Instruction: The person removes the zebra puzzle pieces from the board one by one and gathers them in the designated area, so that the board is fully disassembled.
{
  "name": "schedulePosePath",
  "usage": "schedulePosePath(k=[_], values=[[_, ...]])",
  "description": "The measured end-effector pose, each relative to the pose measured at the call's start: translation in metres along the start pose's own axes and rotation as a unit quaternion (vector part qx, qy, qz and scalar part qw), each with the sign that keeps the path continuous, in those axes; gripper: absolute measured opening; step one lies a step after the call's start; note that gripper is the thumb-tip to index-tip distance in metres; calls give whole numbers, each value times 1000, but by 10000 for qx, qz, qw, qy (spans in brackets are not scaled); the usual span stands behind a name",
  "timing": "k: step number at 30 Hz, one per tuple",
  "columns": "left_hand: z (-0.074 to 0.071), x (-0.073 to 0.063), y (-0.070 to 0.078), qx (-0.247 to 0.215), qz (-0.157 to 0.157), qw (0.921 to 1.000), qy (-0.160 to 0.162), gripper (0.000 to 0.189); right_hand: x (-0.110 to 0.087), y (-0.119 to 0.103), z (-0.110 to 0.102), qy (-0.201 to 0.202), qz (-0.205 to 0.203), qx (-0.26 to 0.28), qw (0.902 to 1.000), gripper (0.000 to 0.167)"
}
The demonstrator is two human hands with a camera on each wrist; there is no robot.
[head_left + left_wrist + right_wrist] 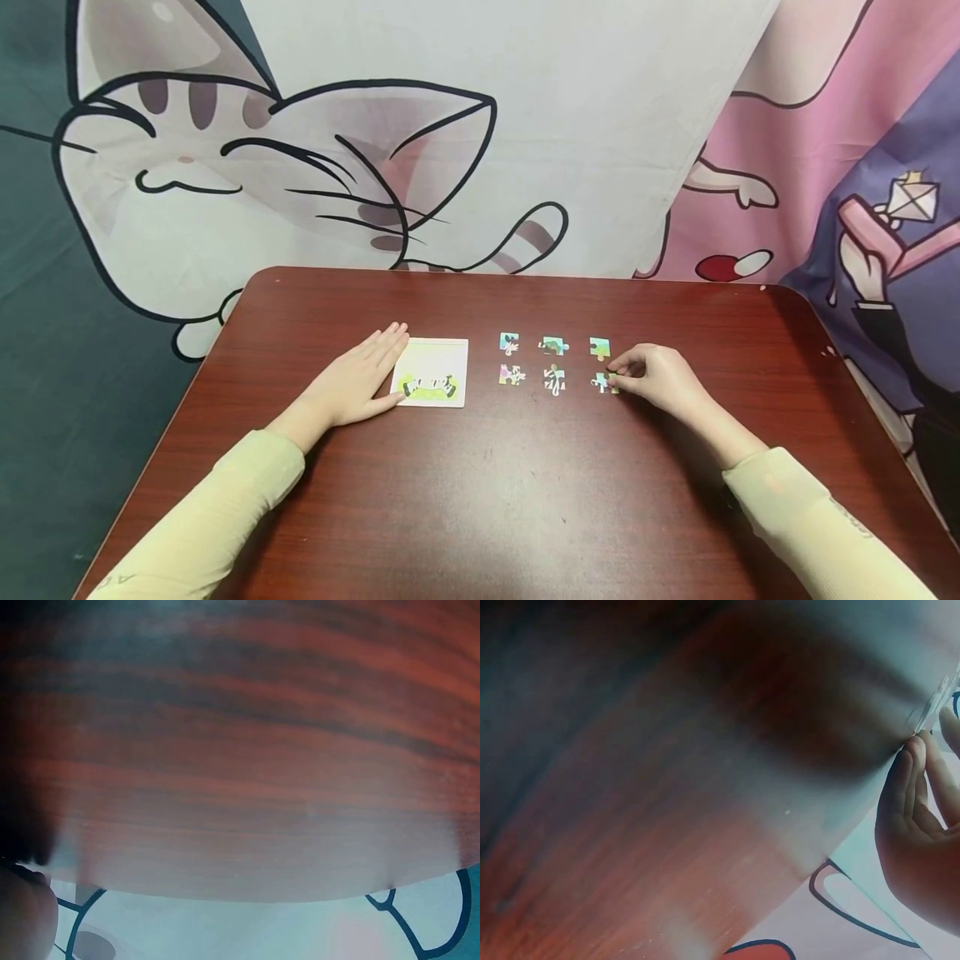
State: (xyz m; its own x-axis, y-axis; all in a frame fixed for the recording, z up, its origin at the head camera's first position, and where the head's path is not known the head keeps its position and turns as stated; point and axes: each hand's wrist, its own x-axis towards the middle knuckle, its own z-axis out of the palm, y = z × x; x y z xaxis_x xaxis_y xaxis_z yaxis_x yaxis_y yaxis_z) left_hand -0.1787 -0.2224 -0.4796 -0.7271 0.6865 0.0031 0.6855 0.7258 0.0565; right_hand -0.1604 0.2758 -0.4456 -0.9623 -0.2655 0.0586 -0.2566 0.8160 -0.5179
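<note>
Jigsaw pieces [555, 345]: six, laid out in two rows of three at mid-bench, right of a puzzle board. Largest to smallest from here.

Cloth backdrop [615, 150] with a cartoon cat, behind the far edge. Bench [495, 508] red-brown, wood-grained, with some glare. Pale sleeves [817, 517] on both forearms, coming in from the near corners.

Left hand [352, 385]: fingers straight, thumb spread away from them, resting along the left edge of the square white puzzle board [435, 362]; green print on the board's near half. Right hand [662, 377]: grip closed, thumb and fingertips together on the right end of the near-row right piece [602, 382]. Right wrist view agrees: fingertips meeting at a thin edge.

Key relation: held piece lies directly left of the right grip, long axis roughly side to side. Board farther left again, beyond the other two columns. Right hand nearer all six pieces; left hand touching the board. Far-row right piece [599, 347] just beyond the fingertips, apart from them.
</note>
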Motion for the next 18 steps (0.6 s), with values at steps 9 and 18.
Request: schedulePosePath(k=[9, 18], values=[[-4, 2, 1, 38, 66, 10000, 0, 93, 1, -17, -4, 94, -80, 224, 9997, 8], [-6, 1, 0, -1, 96, 10000, -27, 94, 15, -54, 11, -182, -466, 382, 9980, 7]])
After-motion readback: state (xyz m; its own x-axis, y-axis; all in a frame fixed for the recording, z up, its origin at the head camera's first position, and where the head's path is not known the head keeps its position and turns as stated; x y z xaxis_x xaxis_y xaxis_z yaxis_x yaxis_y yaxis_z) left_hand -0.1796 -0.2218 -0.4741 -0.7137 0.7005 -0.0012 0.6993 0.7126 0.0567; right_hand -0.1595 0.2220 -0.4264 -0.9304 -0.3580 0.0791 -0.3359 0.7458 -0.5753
